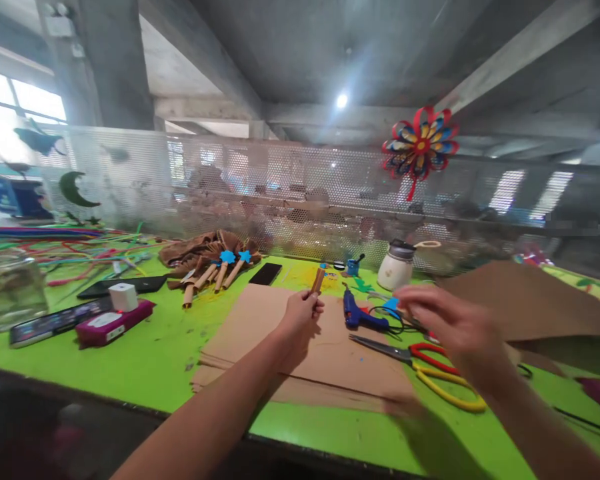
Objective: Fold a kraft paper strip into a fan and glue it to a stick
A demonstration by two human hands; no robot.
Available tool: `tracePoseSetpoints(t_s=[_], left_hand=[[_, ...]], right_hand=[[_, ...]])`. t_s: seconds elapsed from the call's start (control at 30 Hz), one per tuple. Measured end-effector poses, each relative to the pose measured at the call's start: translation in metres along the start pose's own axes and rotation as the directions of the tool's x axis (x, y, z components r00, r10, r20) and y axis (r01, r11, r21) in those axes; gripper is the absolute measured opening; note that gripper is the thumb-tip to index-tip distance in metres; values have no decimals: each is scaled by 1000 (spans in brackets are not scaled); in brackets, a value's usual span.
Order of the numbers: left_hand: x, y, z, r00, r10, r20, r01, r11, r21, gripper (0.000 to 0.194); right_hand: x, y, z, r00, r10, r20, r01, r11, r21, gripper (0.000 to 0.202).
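Note:
My left hand [303, 312] is closed around a small rolled tube of brown paper [319, 280], held upright above a stack of brown paper sheets [260, 320]. My right hand [455, 330] is raised at the right over the scissors and is blurred by motion. Its fingers point left, and I cannot make out anything in them. Below it lie large scissors [405, 353] with red and yellow handles, their blades over the stack's edge. A blue hot glue gun [357, 313] rests on the sheets between my hands.
Brown paper rolls with blue flowers [225, 267] lie at the back left. Phones [60, 320], a purple box [115, 323] and a glass jar [10, 293] stand further left. A white pot [396, 265] stands before the perforated screen [280, 187]. Brown paper [525, 300] lies right.

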State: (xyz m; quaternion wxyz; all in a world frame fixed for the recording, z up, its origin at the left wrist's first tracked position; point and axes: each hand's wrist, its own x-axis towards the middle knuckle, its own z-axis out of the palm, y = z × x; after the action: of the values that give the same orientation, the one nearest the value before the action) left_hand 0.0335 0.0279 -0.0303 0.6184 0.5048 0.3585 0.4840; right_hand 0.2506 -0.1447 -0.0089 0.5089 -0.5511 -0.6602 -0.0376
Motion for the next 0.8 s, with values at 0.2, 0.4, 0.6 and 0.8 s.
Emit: tracePoseSetpoints(t_s=[0.2, 0.4, 0.6, 0.8], left_hand=[[-4, -8, 0, 998, -30, 56, 34, 997, -71, 10], [-9, -7, 2, 983, -137, 122, 155, 977, -147, 11], [-13, 4, 7, 980, -113, 166, 136, 982, -131, 11], [-9, 2, 7, 978, -119, 173, 141, 983, -119, 10]], right_hand=[[85, 34, 44, 931, 209, 299, -87, 923, -375, 26], [57, 42, 88, 852, 163, 498, 202, 774, -600, 29], [44, 53, 105, 898, 107, 426, 240, 691, -681, 29], [44, 66, 102, 915, 110, 387, 185, 740, -646, 30]])
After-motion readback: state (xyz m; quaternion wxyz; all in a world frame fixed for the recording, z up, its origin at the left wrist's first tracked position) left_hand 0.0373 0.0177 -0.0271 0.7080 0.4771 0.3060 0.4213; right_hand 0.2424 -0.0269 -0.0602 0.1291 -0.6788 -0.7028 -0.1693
